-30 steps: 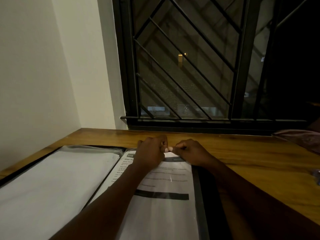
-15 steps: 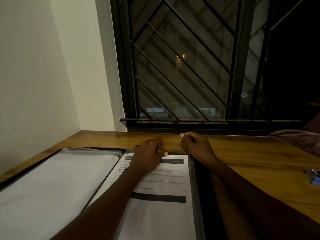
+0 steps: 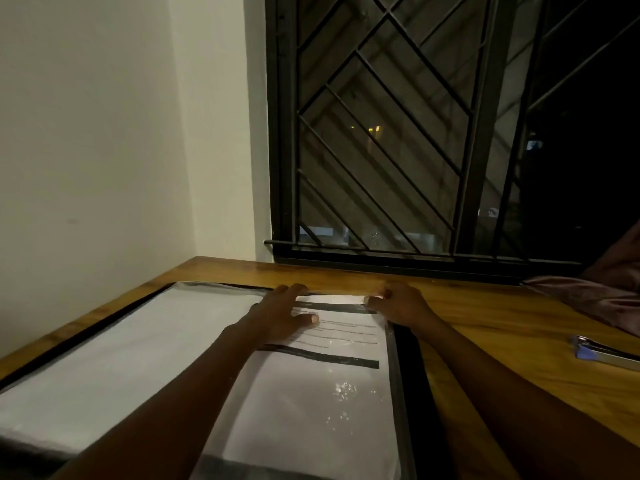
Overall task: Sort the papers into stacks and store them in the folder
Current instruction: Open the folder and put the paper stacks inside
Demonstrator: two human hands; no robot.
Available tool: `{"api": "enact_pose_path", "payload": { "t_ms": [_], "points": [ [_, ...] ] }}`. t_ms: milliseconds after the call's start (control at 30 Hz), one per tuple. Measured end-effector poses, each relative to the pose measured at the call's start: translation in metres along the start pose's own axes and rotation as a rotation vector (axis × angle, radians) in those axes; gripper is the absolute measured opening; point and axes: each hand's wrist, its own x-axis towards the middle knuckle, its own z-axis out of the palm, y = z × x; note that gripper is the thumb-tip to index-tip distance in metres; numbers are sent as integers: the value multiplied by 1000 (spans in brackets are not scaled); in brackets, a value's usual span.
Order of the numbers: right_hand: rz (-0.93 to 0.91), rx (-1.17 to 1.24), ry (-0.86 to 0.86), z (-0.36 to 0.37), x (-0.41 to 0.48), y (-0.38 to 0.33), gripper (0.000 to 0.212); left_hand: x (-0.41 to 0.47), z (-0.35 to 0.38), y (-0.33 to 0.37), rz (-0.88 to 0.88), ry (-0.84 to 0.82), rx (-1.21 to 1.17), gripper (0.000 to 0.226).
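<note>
An open black folder [image 3: 408, 362] lies on the wooden table, its clear sleeves spread left and right. The right sleeve holds a printed paper [image 3: 332, 386] with black bars and lines of text. The left sleeve [image 3: 114, 355] shows a plain white sheet. My left hand [image 3: 280, 317] rests flat on the top left of the printed paper, fingers spread. My right hand [image 3: 398, 303] sits at the sleeve's top right corner with curled fingers pinching its edge.
The wooden table [image 3: 502, 327] runs to a barred window [image 3: 398, 150] at the back and a wall on the left. A metal stapler with a blue part [image 3: 602, 351] lies at the right. A dark pink cloth [image 3: 595, 296] sits at the far right.
My hands have moved apart from the middle of the sleeve's top edge. The left hand has opened flat onto the paper; the right has gone to the top right corner.
</note>
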Motion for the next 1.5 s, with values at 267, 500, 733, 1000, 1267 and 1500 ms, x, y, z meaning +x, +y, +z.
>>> {"api": "enact_pose_path", "payload": {
  "t_ms": [267,500,733,1000,1267,1500],
  "points": [
    [231,392,-145,-17,-42,-22,47,-52,-22,-21,-80,-20,-42,69],
    [305,281,-463,-29,-67,-29,34,-66,-36,-25,-86,29,-108,51],
    [227,576,-410,-33,-69,-107,15,-88,-63,-42,-179,48,-260,53],
    [-15,628,-642,25,-80,-229,25,-124,-110,-90,-305,72,-1046,81],
    [-139,602,-555,105,-81,-223,14,-163,-133,-156,-360,7,-864,96],
    [-365,166,-233,115,-66,-205,20,-144,-153,-169,-401,-36,26,62]
  ]
}}
